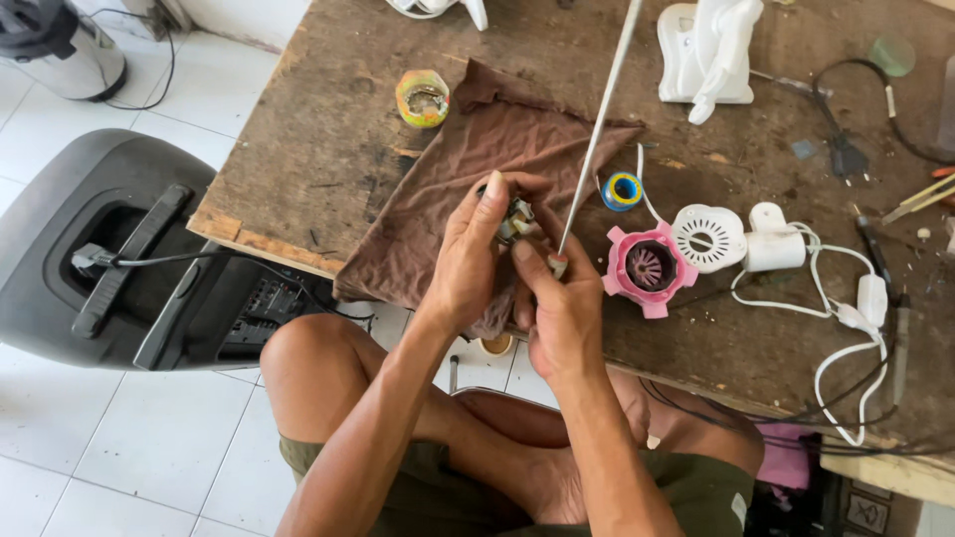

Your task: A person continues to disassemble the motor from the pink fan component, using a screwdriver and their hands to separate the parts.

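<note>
The left hand is clenched around a small metal motor part, held just above the brown cloth at the near edge of the wooden desk. The right hand pinches the handle end of a long thin rod, which slants up and away over the desk. A pink round housing and a white vented cover lie just to the right of the hands.
</note>
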